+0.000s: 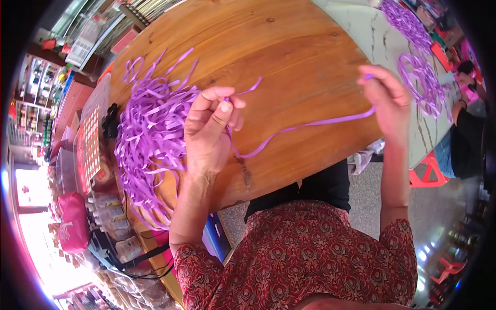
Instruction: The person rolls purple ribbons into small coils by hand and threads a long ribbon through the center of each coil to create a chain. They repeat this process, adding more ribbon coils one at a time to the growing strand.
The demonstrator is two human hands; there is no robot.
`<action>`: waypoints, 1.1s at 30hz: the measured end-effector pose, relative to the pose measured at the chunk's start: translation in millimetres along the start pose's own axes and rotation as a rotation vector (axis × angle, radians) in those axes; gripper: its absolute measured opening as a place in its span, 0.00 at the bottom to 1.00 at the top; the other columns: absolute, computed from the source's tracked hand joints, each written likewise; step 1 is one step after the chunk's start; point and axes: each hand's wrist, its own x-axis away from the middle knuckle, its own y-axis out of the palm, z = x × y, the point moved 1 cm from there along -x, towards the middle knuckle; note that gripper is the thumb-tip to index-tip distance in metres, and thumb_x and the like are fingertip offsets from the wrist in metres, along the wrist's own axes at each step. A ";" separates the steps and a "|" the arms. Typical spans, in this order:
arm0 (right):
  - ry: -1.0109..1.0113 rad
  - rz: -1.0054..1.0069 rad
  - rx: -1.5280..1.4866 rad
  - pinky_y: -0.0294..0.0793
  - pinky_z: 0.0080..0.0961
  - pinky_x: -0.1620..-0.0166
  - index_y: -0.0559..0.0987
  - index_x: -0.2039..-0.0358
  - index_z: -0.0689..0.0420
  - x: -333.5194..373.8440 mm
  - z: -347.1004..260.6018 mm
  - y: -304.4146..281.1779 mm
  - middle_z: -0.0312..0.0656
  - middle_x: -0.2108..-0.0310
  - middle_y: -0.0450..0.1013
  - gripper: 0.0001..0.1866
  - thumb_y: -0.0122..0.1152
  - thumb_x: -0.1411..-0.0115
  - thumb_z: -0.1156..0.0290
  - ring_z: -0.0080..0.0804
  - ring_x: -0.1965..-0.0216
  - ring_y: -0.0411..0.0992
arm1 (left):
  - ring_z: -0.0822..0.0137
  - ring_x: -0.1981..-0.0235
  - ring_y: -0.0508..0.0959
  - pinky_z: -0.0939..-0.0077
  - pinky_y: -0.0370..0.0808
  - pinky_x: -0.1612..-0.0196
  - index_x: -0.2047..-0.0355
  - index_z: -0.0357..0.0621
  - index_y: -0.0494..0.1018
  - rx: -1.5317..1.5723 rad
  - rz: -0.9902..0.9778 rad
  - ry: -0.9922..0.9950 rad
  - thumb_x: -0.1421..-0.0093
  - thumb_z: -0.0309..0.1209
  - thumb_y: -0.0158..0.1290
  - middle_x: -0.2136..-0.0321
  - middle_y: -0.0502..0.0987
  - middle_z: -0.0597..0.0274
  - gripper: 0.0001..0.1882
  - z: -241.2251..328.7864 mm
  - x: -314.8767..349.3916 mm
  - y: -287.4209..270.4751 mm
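Observation:
A narrow purple ribbon (310, 124) hangs in a slack curve between my two hands, over the wooden table. Thumb and fingertips of my left hand (211, 124) pinch it near one end, and a short tail sticks out to the right. My right hand (386, 98), raised at the table's right edge, has its fingers closed on the ribbon's other part. Beside my left hand lies a big tangled heap of purple ribbons (150, 134) on the table's left side.
The round wooden table (294, 57) fills the middle. On a pale marbled table (361, 23) at the right lie a coil of purple ribbon (421, 82) and another ribbon pile (405, 23). A red plastic stool (430, 173) stands beneath. Another person (467, 134) is at the far right. A pink pouch (72, 222) sits at left.

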 end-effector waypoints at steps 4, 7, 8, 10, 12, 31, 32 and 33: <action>-0.276 -0.234 0.088 0.70 0.13 0.62 0.76 0.57 0.62 12.9 -22.3 40.3 0.38 0.67 0.73 0.15 0.56 0.46 0.85 0.21 0.65 0.72 | 0.78 0.80 0.67 0.89 0.63 0.74 0.49 0.37 0.63 -0.066 -0.115 -0.044 0.43 0.27 0.54 0.74 0.76 0.62 0.22 -5.2 2.6 15.3; -0.280 -0.354 -0.017 0.71 0.14 0.64 0.76 0.56 0.63 17.3 -27.5 57.5 0.39 0.68 0.73 0.17 0.59 0.48 0.84 0.21 0.67 0.72 | 0.77 0.78 0.72 0.90 0.64 0.73 0.44 0.36 0.58 -0.084 -0.245 0.048 0.45 0.29 0.56 0.75 0.76 0.63 0.30 -8.0 8.8 23.0; -0.273 -0.349 -0.013 0.71 0.14 0.64 0.76 0.56 0.63 17.8 -27.2 62.3 0.39 0.68 0.73 0.17 0.59 0.48 0.84 0.21 0.67 0.72 | 0.74 0.76 0.76 0.88 0.67 0.70 0.41 0.35 0.52 -0.111 -0.268 0.015 0.46 0.31 0.57 0.76 0.76 0.63 0.36 -6.0 10.9 22.0; -0.254 -0.409 -0.116 0.72 0.14 0.65 0.75 0.55 0.63 19.3 -25.6 70.5 0.40 0.69 0.73 0.18 0.61 0.48 0.82 0.21 0.69 0.73 | 0.74 0.76 0.75 0.86 0.68 0.69 0.40 0.34 0.51 -0.058 -0.319 0.022 0.45 0.32 0.57 0.75 0.76 0.63 0.37 -11.8 10.9 24.3; -0.256 -0.423 -0.112 0.72 0.14 0.65 0.75 0.55 0.63 18.7 -26.2 75.7 0.40 0.70 0.73 0.18 0.61 0.49 0.82 0.21 0.69 0.73 | 0.74 0.76 0.75 0.84 0.69 0.68 0.39 0.34 0.49 -0.012 -0.361 0.035 0.45 0.32 0.57 0.75 0.76 0.63 0.39 -14.7 13.5 24.1; -0.476 -0.469 -0.009 0.69 0.18 0.75 0.79 0.67 0.61 17.7 -20.4 91.4 0.38 0.75 0.73 0.13 0.68 0.55 0.78 0.25 0.76 0.72 | 0.78 0.73 0.71 0.85 0.67 0.65 0.42 0.34 0.53 -0.031 -0.366 -0.056 0.41 0.32 0.53 0.76 0.72 0.65 0.31 -22.2 19.7 24.7; -0.474 -0.470 -0.007 0.69 0.18 0.75 0.79 0.67 0.61 18.2 -20.1 91.7 0.38 0.75 0.73 0.13 0.68 0.55 0.78 0.25 0.76 0.72 | 0.78 0.72 0.71 0.85 0.67 0.65 0.45 0.34 0.58 -0.036 -0.359 -0.063 0.41 0.32 0.52 0.74 0.73 0.65 0.26 -22.8 19.2 25.0; -0.486 -0.441 -0.003 0.69 0.17 0.76 0.79 0.67 0.61 18.5 -19.5 92.2 0.38 0.75 0.73 0.13 0.68 0.55 0.78 0.24 0.76 0.71 | 0.78 0.72 0.71 0.85 0.67 0.65 0.45 0.34 0.58 -0.033 -0.359 -0.063 0.41 0.32 0.52 0.74 0.73 0.65 0.26 -23.5 20.4 24.5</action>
